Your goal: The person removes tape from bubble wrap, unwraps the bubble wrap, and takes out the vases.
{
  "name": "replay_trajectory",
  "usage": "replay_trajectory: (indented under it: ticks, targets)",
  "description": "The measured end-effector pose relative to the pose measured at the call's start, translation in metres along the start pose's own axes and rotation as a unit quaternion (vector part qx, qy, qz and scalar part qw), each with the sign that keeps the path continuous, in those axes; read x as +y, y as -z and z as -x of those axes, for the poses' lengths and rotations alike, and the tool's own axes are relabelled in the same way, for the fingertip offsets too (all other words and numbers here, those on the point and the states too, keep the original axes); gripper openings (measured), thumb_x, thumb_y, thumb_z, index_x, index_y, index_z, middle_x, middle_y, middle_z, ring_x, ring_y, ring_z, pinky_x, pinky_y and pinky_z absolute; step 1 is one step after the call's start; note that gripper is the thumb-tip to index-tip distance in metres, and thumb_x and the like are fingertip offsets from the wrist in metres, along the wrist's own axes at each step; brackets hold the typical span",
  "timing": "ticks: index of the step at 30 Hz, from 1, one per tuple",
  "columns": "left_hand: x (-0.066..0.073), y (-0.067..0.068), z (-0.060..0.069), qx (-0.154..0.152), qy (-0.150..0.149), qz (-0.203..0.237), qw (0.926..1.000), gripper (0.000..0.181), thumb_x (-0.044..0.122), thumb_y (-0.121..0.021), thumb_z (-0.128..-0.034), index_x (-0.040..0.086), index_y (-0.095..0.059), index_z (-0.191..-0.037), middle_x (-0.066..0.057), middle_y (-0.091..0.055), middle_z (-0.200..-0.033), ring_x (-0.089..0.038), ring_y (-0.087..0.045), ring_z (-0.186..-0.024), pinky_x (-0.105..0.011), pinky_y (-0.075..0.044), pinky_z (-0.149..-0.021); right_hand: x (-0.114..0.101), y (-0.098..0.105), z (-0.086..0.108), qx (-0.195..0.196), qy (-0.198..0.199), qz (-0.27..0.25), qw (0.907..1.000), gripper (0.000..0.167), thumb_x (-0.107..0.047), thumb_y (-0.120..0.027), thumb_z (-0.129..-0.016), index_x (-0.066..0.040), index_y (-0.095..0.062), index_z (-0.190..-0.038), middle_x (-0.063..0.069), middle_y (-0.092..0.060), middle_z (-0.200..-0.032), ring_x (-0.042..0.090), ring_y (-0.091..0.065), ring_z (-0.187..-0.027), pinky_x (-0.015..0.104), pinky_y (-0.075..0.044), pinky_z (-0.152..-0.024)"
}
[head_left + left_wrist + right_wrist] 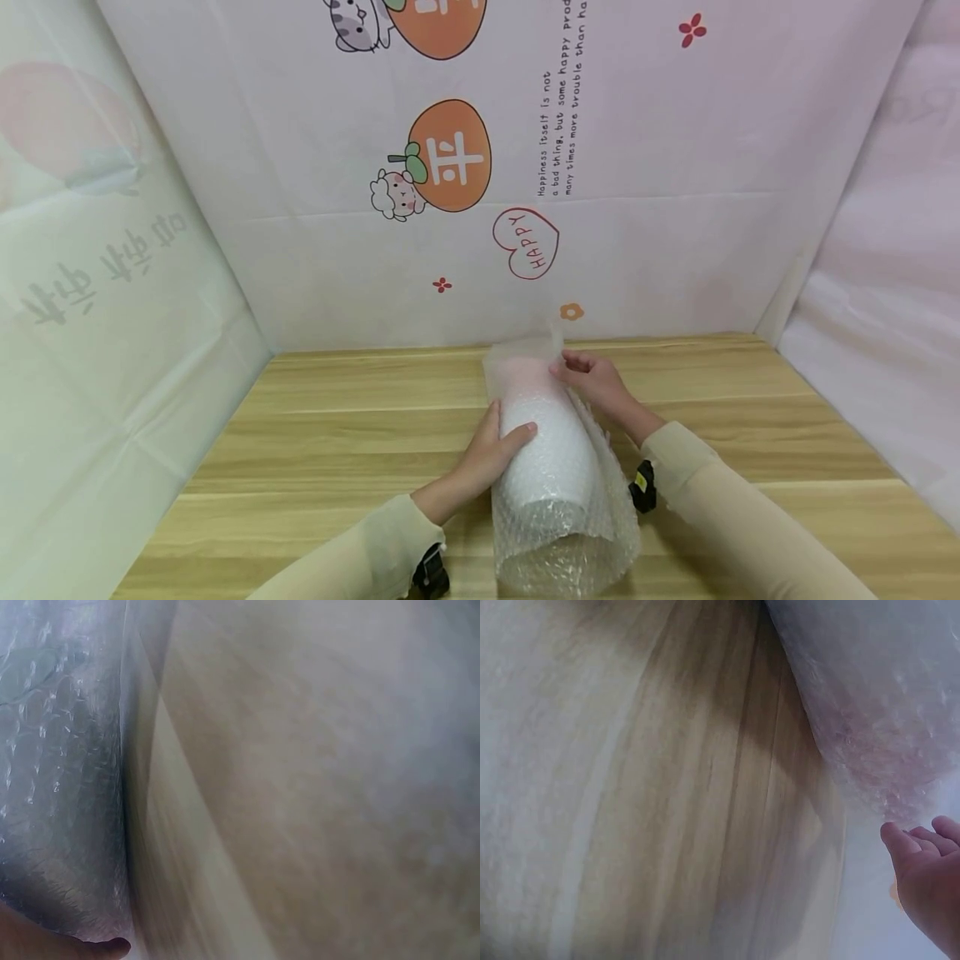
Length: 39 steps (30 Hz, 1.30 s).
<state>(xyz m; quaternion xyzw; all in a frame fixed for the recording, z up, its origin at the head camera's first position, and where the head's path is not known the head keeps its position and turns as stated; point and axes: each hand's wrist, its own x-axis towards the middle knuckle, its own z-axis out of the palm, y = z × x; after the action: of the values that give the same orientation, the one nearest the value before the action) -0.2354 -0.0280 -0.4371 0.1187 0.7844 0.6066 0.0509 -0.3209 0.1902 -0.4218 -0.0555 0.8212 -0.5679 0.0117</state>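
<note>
My left hand [487, 450] is on the white-and-pink object [551, 462], spread wide, thumb laid across its upper side, fingers along the left flank! Some of those fingertips are hidden, so how far they reach underneath I cannot tell. Up at the far end, my right hand [600, 383] pinches narrowly at the edge of the bubble wrap [566, 567], right beside an upturned flap! The object lies lengthwise in front of me on the wooden tabletop [337, 442], inside the clear wrap, white along the body, pinkish toward the far end. And look at the near end: the wrap runs past the object and gapes in a loose, round mouth, with more slack sheet bulging along the right side! Pale sleeves [757, 525] cover both my forearms, a black wrist device [431, 571] at the left cuff. Behind it all hangs a white printed cloth [637, 167], with a red HAPPY heart [527, 243] just beyond the far edge.
</note>
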Motion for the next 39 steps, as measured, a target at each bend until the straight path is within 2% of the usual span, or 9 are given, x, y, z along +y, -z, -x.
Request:
replay_trajectory:
  ticks: [8, 22, 29, 39]
  targets:
    - [0.0013, -0.0006, -0.0004, 0.000, -0.003, 0.001, 1.0000, 0.091, 0.038, -0.060, -0.0920, -0.012, -0.011, -0.150, -0.030, -0.013, -0.155, -0.041, -0.015, -0.142, -0.054, -0.015, -0.114, -0.0023, 0.0034, -0.0003, -0.008, -0.012, -0.007, 0.9999, 0.062, -0.031, -0.066, -0.094, 0.001, -0.045, -0.142, 0.022, -0.049, -0.139, 0.035, -0.047, -0.127, 0.045, -0.043, -0.101]
    - [0.0020, 0.0011, 0.0019, 0.000, 0.003, 0.005, 1.0000, 0.092, 0.042, -0.060, -0.0914, -0.010, -0.013, -0.150, -0.029, -0.016, -0.155, -0.039, -0.016, -0.142, -0.051, -0.015, -0.114, 0.0007, 0.0019, -0.0018, 0.002, -0.006, -0.004, 1.0000, 0.057, -0.026, -0.065, -0.094, 0.003, -0.048, -0.140, 0.021, -0.052, -0.137, 0.034, -0.048, -0.125, 0.045, -0.043, -0.101]
    - [0.0021, 0.0015, 0.0025, -0.002, 0.000, 0.001, 1.0000, 0.091, 0.042, -0.059, -0.0920, -0.010, -0.013, -0.150, -0.029, -0.016, -0.155, -0.039, -0.017, -0.142, -0.052, -0.016, -0.114, 0.0004, 0.0015, -0.0026, 0.006, -0.005, -0.009, 0.9999, 0.052, -0.024, -0.064, -0.095, 0.003, -0.050, -0.137, 0.021, -0.053, -0.136, 0.032, -0.051, -0.122, 0.039, -0.047, -0.096]
    - [0.0003, 0.0014, 0.0015, 0.002, 0.001, 0.002, 1.0000, 0.091, 0.042, -0.059, -0.0917, -0.011, -0.013, -0.150, -0.029, -0.015, -0.155, -0.040, -0.016, -0.143, -0.052, -0.015, -0.114, -0.0014, 0.0084, 0.0001, -0.012, -0.007, -0.006, 0.9999, 0.050, -0.022, -0.061, -0.097, 0.003, -0.049, -0.138, 0.021, -0.052, -0.136, 0.031, -0.051, -0.121, 0.038, -0.048, -0.095]
